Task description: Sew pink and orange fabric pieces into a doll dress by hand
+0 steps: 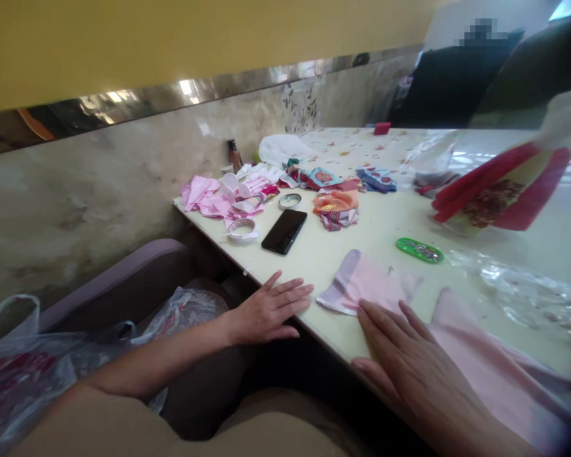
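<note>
My left hand (269,312) is at the table's near edge, palm down, fingers spread and holding nothing. Flat against the near edge of a small pink cloth piece with a grey-lilac border (368,282), my right hand (404,346) has its fingers stretched out. A larger pink cloth piece (485,362) lies to the right, partly behind my right forearm. Beyond the small piece is a green oval dish (419,250) with small metallic bits, perhaps pins. A black phone (284,232) rests past my left hand.
Two tape rolls, one white (242,230), lie near the phone. Pink fabric (202,197) and orange cloth (337,203) are further back. At right, a blurred hand or sleeve (568,117) meets a raised red-and-cream cloth (499,190). Clear plastic (528,292) lies below; bags (23,381) sit left.
</note>
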Action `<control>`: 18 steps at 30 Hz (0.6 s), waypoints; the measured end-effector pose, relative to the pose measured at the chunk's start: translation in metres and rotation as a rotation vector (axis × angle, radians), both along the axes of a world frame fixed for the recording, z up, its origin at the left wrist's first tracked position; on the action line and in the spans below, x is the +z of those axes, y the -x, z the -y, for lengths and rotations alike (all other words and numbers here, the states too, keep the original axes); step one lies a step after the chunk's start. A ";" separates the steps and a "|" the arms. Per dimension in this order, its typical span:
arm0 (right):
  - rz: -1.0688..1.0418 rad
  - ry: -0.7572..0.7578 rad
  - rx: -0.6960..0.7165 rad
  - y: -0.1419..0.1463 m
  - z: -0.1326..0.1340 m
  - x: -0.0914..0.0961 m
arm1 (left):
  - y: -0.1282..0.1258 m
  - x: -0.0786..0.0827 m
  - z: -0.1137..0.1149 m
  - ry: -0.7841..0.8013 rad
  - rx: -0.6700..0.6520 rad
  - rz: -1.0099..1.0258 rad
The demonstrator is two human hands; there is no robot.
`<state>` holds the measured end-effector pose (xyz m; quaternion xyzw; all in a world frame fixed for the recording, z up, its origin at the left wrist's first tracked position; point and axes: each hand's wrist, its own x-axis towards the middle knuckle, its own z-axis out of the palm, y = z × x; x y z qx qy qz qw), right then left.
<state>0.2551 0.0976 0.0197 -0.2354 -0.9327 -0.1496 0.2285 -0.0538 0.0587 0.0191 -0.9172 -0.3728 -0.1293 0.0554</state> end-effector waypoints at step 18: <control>-0.252 0.080 0.040 -0.001 0.001 0.015 | 0.065 -0.001 -0.003 0.245 1.001 0.975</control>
